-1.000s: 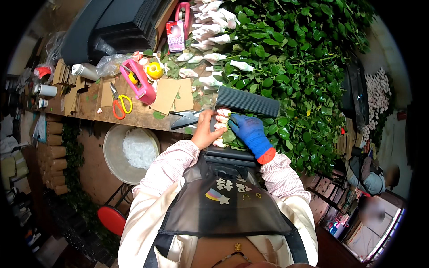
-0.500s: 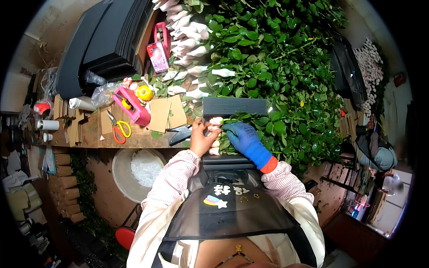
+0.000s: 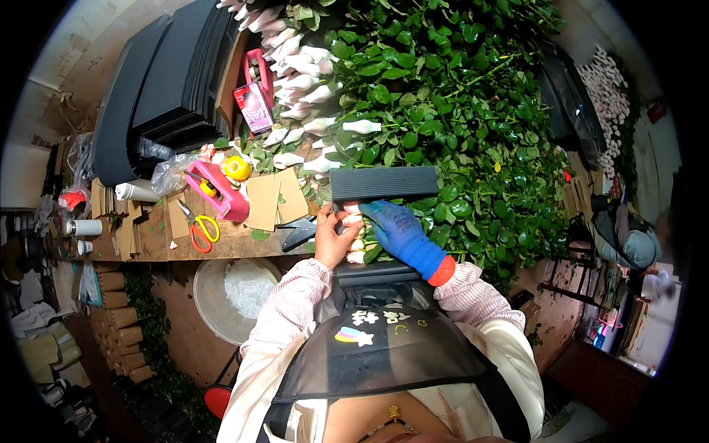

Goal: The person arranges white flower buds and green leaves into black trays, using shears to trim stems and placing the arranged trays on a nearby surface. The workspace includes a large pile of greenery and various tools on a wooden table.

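Observation:
My bare left hand (image 3: 334, 238) has its fingers closed around pale pink rose heads (image 3: 355, 251) lying in a row between a dark ribbed block (image 3: 384, 179) and a black padded edge (image 3: 375, 273). My right hand (image 3: 399, 238), in a blue glove with an orange cuff, is bent over the upper roses from the right, fingertips pressed on them beside my left fingers. The rose stems are mostly hidden by the glove and leaves. Dark shears (image 3: 294, 238) lie just left of my left hand.
Brown cards (image 3: 262, 199), a pink tape dispenser (image 3: 225, 196), yellow-and-red scissors (image 3: 199, 230) and black stacked sheets (image 3: 170, 88) are left. Leafy rose stems (image 3: 458, 111) with white-sleeved heads (image 3: 310, 66) fill the back and right. A white tub (image 3: 214, 303) sits below the table edge.
The whole scene has shifted lower and somewhat left in the picture as the view moved. Both hands stay at the roses, with the blue fingers slightly shifted over the upper heads.

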`<state>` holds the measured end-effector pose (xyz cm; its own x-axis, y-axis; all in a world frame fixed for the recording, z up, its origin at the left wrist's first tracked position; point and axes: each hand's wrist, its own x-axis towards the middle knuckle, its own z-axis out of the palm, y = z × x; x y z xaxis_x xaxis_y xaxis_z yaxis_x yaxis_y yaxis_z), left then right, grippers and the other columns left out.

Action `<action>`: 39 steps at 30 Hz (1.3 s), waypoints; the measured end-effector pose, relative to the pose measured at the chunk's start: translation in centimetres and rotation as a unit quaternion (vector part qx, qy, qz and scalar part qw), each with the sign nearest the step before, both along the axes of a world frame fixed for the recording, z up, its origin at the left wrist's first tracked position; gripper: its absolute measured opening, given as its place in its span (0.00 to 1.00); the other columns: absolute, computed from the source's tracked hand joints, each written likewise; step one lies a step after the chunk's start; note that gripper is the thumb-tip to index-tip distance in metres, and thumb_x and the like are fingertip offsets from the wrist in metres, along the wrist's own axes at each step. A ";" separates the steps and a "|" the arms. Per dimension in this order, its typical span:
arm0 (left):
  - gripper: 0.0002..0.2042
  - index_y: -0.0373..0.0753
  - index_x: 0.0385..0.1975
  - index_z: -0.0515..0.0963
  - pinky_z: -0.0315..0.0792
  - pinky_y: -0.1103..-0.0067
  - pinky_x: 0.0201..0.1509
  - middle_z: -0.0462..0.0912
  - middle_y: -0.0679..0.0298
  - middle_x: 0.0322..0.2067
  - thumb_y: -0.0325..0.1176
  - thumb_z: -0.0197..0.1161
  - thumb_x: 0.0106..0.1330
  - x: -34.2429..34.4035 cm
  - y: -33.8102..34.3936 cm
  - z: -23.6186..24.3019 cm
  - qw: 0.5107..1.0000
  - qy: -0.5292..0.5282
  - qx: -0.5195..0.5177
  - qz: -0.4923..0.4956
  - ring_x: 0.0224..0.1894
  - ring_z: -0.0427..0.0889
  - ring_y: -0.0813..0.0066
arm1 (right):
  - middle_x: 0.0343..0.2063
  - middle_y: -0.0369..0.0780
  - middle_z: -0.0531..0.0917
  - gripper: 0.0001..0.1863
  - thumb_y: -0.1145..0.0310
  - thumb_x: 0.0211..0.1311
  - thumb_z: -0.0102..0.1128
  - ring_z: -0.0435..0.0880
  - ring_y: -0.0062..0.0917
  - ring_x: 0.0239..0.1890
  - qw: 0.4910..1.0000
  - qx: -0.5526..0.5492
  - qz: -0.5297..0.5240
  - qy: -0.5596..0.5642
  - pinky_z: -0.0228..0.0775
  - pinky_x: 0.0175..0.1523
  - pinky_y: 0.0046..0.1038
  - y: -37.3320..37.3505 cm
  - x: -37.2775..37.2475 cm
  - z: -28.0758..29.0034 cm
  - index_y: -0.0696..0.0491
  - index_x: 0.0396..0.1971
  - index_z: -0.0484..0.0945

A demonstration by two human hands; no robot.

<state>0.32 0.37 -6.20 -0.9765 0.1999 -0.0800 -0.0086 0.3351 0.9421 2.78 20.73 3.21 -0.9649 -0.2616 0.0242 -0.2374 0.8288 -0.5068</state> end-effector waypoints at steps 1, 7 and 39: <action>0.23 0.33 0.44 0.83 0.68 0.63 0.70 0.69 0.38 0.65 0.41 0.82 0.56 0.0 0.0 -0.1 1.000 -0.001 -0.001 0.002 0.68 0.72 0.45 | 0.55 0.49 0.82 0.28 0.70 0.60 0.62 0.82 0.46 0.56 1.000 0.001 0.000 -0.005 0.76 0.58 0.44 0.0 -0.2 -0.5 0.48 0.63 0.76; 0.22 0.36 0.46 0.84 0.68 0.63 0.70 0.68 0.39 0.65 0.41 0.82 0.56 -0.2 0.1 0.0 1.000 -0.007 -0.008 -0.003 0.68 0.71 0.44 | 0.48 0.42 0.83 0.21 0.68 0.66 0.57 0.84 0.42 0.49 0.988 0.149 -0.018 -0.021 0.77 0.52 0.44 -2.0 -0.8 -0.5 0.45 0.59 0.76; 0.22 0.40 0.51 0.83 0.68 0.65 0.69 0.71 0.46 0.61 0.42 0.77 0.60 -0.2 -0.2 1.0 0.999 0.032 -0.027 -0.027 0.64 0.72 0.50 | 0.39 0.45 0.89 0.19 0.58 0.75 0.63 0.90 0.29 0.40 0.713 -0.562 -0.279 -0.314 0.84 0.48 0.31 7.0 16.1 9.7 0.63 0.43 0.82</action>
<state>0.15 0.15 -5.18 -0.9681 0.2487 -0.0293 0.0708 0.3838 0.9207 18.92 27.68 12.93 -0.8236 0.0114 -0.5670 0.5368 -0.3070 -0.7859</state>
